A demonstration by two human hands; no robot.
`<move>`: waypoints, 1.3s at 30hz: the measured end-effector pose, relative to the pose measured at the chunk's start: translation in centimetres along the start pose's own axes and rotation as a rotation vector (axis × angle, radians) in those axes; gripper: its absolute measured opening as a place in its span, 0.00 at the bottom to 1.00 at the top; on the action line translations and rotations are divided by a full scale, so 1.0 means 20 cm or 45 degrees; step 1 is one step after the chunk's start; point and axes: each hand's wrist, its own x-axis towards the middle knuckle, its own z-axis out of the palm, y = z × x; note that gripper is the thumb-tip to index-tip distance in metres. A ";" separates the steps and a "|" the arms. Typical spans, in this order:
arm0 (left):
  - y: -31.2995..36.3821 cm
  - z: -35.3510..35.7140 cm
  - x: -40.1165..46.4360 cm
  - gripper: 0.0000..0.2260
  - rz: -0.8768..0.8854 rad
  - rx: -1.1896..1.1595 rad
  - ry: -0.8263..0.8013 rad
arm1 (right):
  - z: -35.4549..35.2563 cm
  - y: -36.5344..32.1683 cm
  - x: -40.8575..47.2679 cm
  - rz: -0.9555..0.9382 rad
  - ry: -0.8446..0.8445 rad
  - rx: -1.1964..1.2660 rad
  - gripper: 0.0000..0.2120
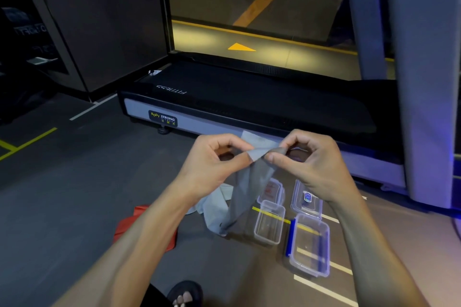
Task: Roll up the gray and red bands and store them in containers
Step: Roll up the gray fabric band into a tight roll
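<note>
Gray band (239, 189): upper end pinched flat between left hand (219, 157) and right hand (309, 159), thumbs against curled fingers, apparently to start a tight first turn; remainder hangs to the floor (74, 194). Red band (129, 224): lying on the floor under the left forearm, untouched. Two clear containers (269, 224), open, their lids (308, 198) just behind, beside the hanging band, likely staged for easy reach.
</note>
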 end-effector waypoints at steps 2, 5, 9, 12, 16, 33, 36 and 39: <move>-0.01 0.01 0.00 0.02 -0.018 -0.023 0.039 | -0.01 0.00 0.00 0.010 0.046 0.049 0.11; -0.02 0.02 0.00 0.04 -0.030 -0.047 0.096 | -0.01 0.00 0.01 0.018 0.082 0.056 0.09; -0.02 0.04 0.02 0.06 -0.033 -0.020 0.154 | -0.01 0.02 0.01 0.032 0.091 0.016 0.07; -0.01 0.05 0.02 0.06 -0.041 -0.003 0.179 | -0.02 0.03 0.02 -0.014 0.111 -0.042 0.07; 0.00 0.05 0.03 0.07 -0.067 -0.045 0.204 | -0.01 0.03 0.01 0.044 0.129 0.093 0.08; 0.03 0.09 0.03 0.02 -0.009 -0.114 0.251 | 0.00 0.01 0.01 0.041 0.159 0.259 0.10; 0.04 0.09 0.03 0.02 0.010 -0.086 0.282 | -0.01 0.00 0.01 0.048 0.166 0.263 0.11; 0.05 0.09 0.03 0.06 0.043 -0.070 0.284 | -0.02 -0.01 0.01 0.068 0.170 0.243 0.12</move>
